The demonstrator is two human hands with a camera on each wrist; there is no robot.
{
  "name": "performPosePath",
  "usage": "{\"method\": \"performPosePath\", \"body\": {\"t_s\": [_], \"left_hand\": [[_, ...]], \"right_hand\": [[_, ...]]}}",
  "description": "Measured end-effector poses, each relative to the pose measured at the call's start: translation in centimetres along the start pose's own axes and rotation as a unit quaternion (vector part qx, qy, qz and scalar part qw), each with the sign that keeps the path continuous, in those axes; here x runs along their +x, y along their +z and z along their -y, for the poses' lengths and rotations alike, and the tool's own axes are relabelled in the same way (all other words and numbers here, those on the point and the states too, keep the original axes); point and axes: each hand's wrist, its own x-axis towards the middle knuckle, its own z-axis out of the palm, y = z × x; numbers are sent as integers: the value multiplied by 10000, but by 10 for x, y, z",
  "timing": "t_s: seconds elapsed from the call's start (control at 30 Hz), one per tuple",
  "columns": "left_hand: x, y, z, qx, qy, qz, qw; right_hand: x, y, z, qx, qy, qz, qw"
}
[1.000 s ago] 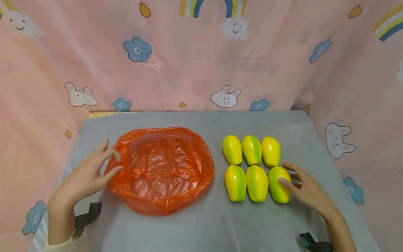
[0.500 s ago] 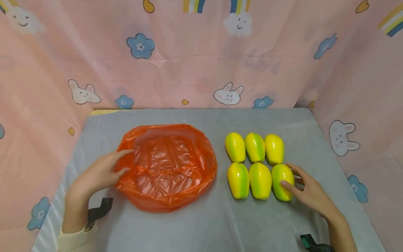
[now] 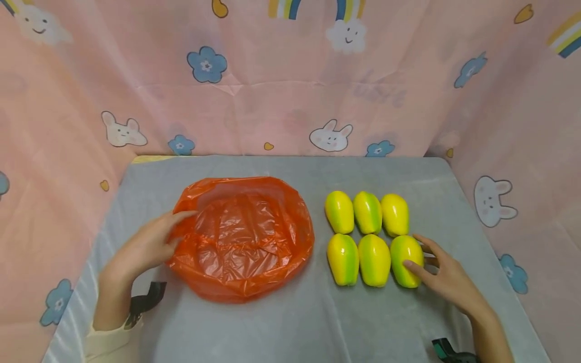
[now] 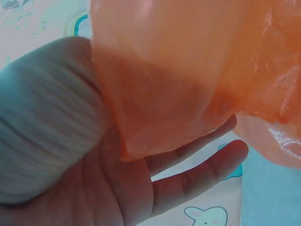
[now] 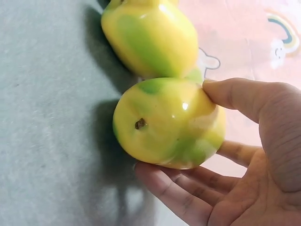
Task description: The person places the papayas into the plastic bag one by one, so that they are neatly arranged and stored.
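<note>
In the head view a crinkled orange plastic bag (image 3: 245,290) stands on the left with its mouth spread wide. At its left rim is my left hand (image 3: 152,242); in the left wrist view the bag's film hangs between thumb and loosely straight fingers (image 4: 202,181). Several glossy yellow-green fruits sit to the right in two rows. My right hand (image 3: 447,277) grips the front-right fruit (image 3: 405,264), thumb on one side and fingers on the other. In the right wrist view this fruit (image 5: 164,127) shows a small brown stem end, with another fruit (image 5: 150,37) right behind it.
The other fruits, such as the front-left one (image 3: 342,259) and the back-middle one (image 3: 367,212), sit close together. A grey cloth (image 3: 281,333) covers the table. A pink patterned curtain (image 3: 272,101) rises behind and along both sides.
My left hand has moved right, from beside the bag to its left rim. The right hand stays at the front-right fruit. The view has shifted slightly.
</note>
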Motion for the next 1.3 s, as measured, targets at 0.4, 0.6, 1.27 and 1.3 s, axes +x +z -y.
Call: {"method": "performPosePath", "body": {"t_s": [0.4, 0.6, 1.27, 1.3], "left_hand": [[0, -2, -1, -319, -69, -11, 9995], [3, -1, -2, -326, -6, 8, 9995], [10, 7, -2, -78, -166, -203, 9996], [10, 8, -2, -105, -135, -217, 9996]], "right_hand": [[-4, -13, 21, 164, -95, -199, 9996], [-3, -16, 39, 315, -430, -532, 9972], [25, 4, 136, 1038, -1509, -391, 9823], [27, 6, 141, 1046, -1533, -373, 9819]]}}
